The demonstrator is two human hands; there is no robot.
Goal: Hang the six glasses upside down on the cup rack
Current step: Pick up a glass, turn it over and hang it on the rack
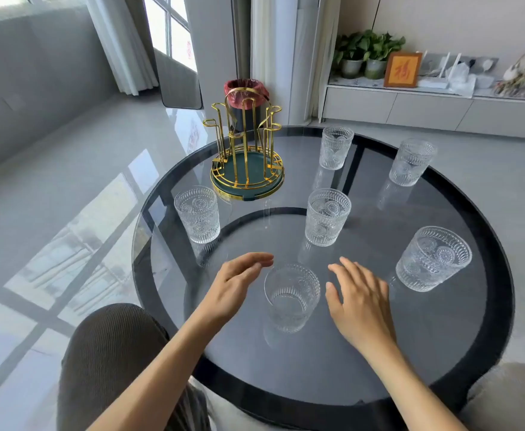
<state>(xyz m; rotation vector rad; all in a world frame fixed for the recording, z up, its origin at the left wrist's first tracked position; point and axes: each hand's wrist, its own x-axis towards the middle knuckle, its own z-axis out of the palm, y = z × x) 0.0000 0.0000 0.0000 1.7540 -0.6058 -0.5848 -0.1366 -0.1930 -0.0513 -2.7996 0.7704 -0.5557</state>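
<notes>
Several clear embossed glasses stand upright on a round dark glass table (332, 362). The nearest glass (291, 297) sits between my two hands. My left hand (235, 284) hovers just left of it, fingers apart, holding nothing. My right hand (359, 301) lies open just right of it, palm down over the table. Other glasses stand at the left (197, 214), the centre (327, 216), the right (432, 258), the far centre (335, 147) and the far right (412, 161). A gold wire cup rack (246, 150) with a green base stands empty at the far left of the table.
A bin with a pink liner (245, 90) stands on the floor behind the rack. A low cabinet with potted plants (366, 54) and a framed picture (402, 70) runs along the far right wall. My knee (112, 353) is under the table's left edge.
</notes>
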